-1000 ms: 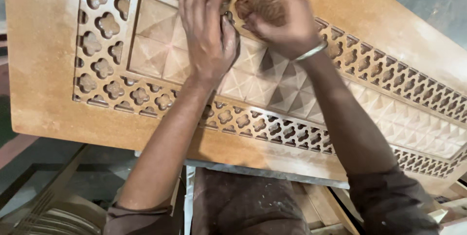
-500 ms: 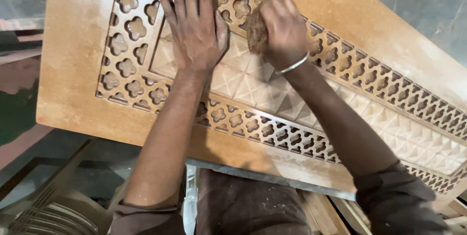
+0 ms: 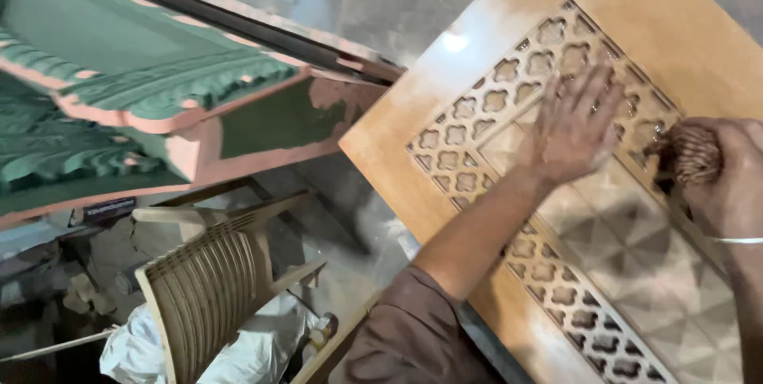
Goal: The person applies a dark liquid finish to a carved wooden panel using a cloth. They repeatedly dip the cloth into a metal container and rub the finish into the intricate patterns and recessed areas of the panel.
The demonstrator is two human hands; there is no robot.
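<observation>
Workshop floor, grey and dusty, seen from above; picture somewhat blurred by motion.

Carved wooden panel: pale brown board, lying at a slant from 12 o'clock down to 5 o'clock. It bears a border of pierced quatrefoil openings around a field of raised pyramid-shaped facets, and fine dust covers its plain margin.

Left hand: at 2 o'clock, laid flat on the carved field, palm down, fingers spread wide and pointing toward 1 o'clock. It holds nothing. The forearm runs back toward 6 o'clock into a brown sleeve.

Right hand: at 3 o'clock, closed around a brown ridged wad, apparently folded abrasive sheet, pressed against the fretwork border just beside the left hand. A thin metal bangle circles the wrist.

Green and pink carved piece: at 10 o'clock, large, with scalloped edging and worn paint, well apart from the panel.

Slatted plastic chair: at 7 o'clock, cream, tilted, with white cloth bunched beneath it.
</observation>
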